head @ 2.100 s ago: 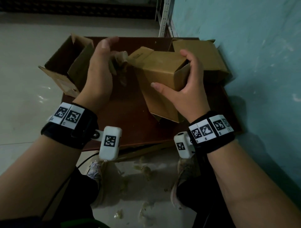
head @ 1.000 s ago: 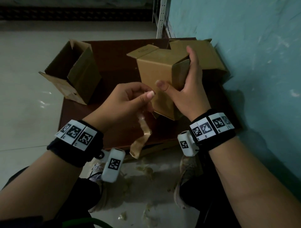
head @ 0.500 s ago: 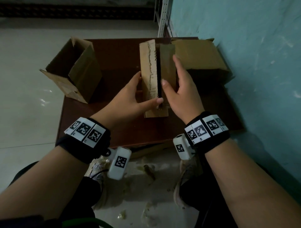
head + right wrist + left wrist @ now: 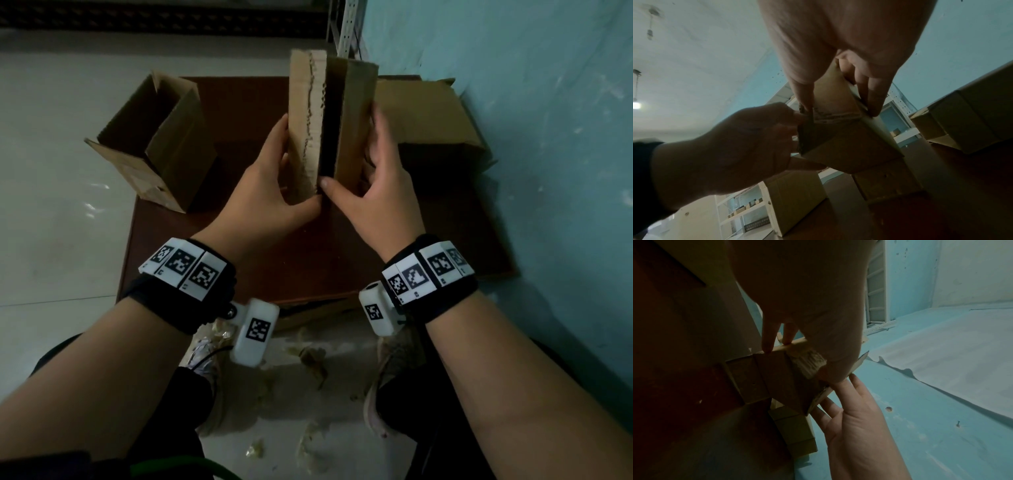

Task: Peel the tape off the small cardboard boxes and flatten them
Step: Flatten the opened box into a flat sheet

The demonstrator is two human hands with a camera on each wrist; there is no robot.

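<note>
gripping the cardboard box [image 4: 330,126]: left hand [image 4: 270,192]; right hand [image 4: 380,192]

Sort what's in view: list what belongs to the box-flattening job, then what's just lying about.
Part of the job:
- held box, squeezed between left hand and right hand
- open box on the table's left
- closed box by the wall
- table, the work surface

Just lying about:
- peeled tape scraps on the floor
- metal shelving behind

Head down — wrists close, upward
</note>
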